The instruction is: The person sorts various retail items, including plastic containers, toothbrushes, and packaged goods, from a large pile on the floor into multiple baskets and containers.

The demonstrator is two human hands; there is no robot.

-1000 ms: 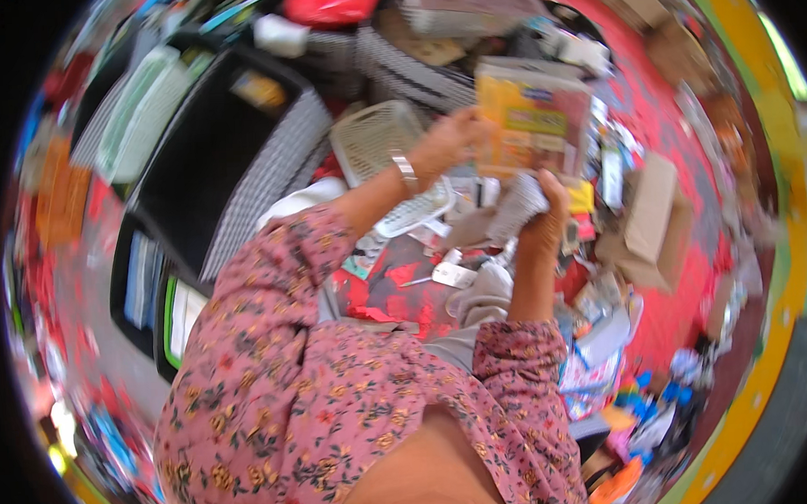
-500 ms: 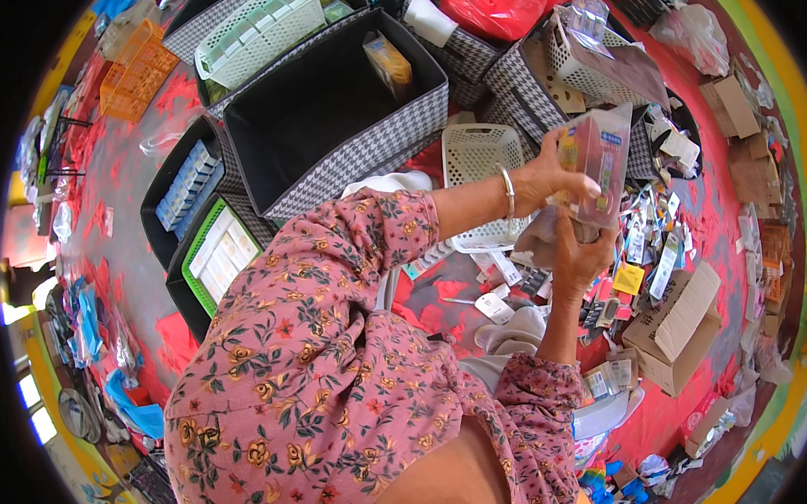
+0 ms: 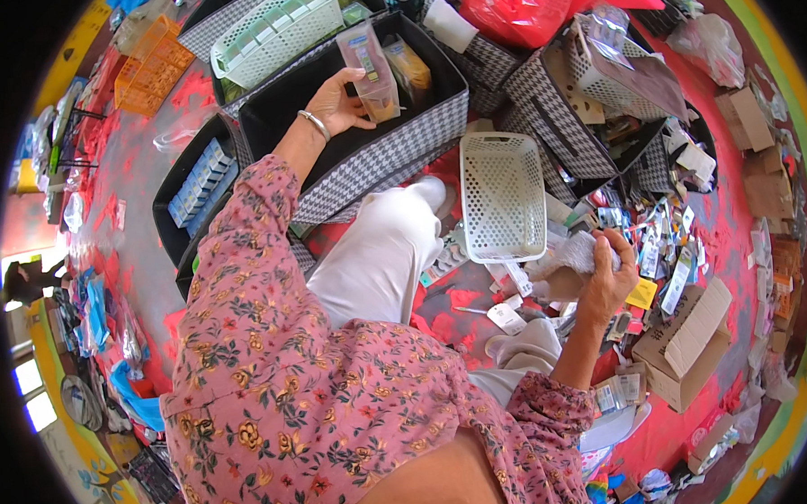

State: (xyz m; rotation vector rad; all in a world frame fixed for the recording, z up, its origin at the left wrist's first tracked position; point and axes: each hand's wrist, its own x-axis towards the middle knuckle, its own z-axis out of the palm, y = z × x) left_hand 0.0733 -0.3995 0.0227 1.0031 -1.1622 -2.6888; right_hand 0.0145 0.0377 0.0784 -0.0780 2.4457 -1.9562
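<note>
The left hand pinched a clear plastic box between thumb and fingers, holding it tilted over the open black bin with checked sides, near a yellow packet inside. The right hand, fingers curled, gripped a pale grey cloth. Between the hands, a white basket sat beside the bin; a cardboard box stood open on the red-and-grey floor, right of the right hand.

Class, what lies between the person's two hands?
Head view: the black bin's patterned wall, one leg and the white basket lie between the left hand, holding a clear box, and the right hand with its grey cloth.
</note>
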